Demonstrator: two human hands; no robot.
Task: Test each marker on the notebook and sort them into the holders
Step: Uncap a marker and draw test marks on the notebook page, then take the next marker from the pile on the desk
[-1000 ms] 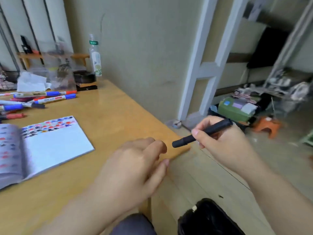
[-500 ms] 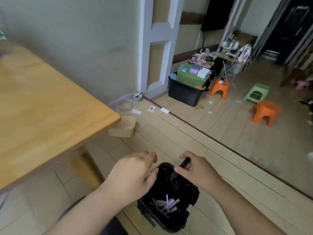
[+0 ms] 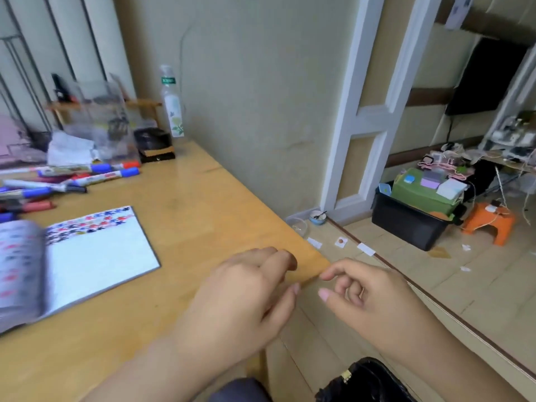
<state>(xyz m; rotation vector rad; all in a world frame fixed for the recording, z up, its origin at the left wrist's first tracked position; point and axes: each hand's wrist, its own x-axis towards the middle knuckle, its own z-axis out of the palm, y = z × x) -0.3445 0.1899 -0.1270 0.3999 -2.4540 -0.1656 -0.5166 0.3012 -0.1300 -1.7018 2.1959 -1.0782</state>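
Note:
An open notebook (image 3: 95,256) with blue, red and black test marks along its top lies on the wooden table (image 3: 188,204) at the left. Several markers (image 3: 87,178) with blue, red and black caps lie in a loose pile at the far left. My left hand (image 3: 243,288) hovers over the table's near right corner, fingers loosely curled, holding nothing. My right hand (image 3: 365,297) is just beyond the corner over the floor, also loosely curled and empty. A clear plastic holder (image 3: 101,120) stands at the back of the table.
A black bin (image 3: 365,381) sits on the floor below my right hand. A plastic bottle (image 3: 172,103) and a small black box (image 3: 153,143) stand by the wall. On the floor at right are a black crate (image 3: 406,221) and an orange stool (image 3: 490,224).
My right hand held a black marker over the bin and now it is empty. The view has swung back up from the bin to the table.

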